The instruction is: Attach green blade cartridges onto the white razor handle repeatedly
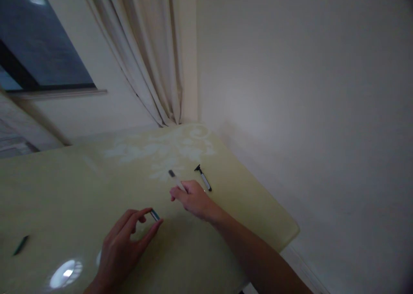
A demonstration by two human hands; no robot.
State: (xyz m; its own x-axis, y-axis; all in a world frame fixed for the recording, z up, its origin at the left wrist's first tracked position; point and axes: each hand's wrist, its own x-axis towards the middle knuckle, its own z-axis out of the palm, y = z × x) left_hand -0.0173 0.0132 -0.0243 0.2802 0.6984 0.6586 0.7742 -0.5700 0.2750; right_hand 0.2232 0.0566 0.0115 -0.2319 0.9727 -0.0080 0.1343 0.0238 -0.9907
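Note:
Between the thumb and index finger of my left hand [124, 238] is a small flat rectangular piece [155, 215], blue and whitish with a dark edge. I cannot make out its kind. My right hand [195, 198] is closed around the handle of a pale toothbrush [178, 182]. Its dark-bristled head points away and to the left, a little above the tabletop. Just beyond my right hand a razor [204, 179] with a black head and a grey-and-black handle lies on the table. The hands are apart from each other.
The pale yellow-green glossy table [80, 190] has a white floral pattern at its far corner. A small dark green object [21, 245] lies at the left. A wall [306, 113] runs along the right, and a curtain [151, 48] hangs behind the table.

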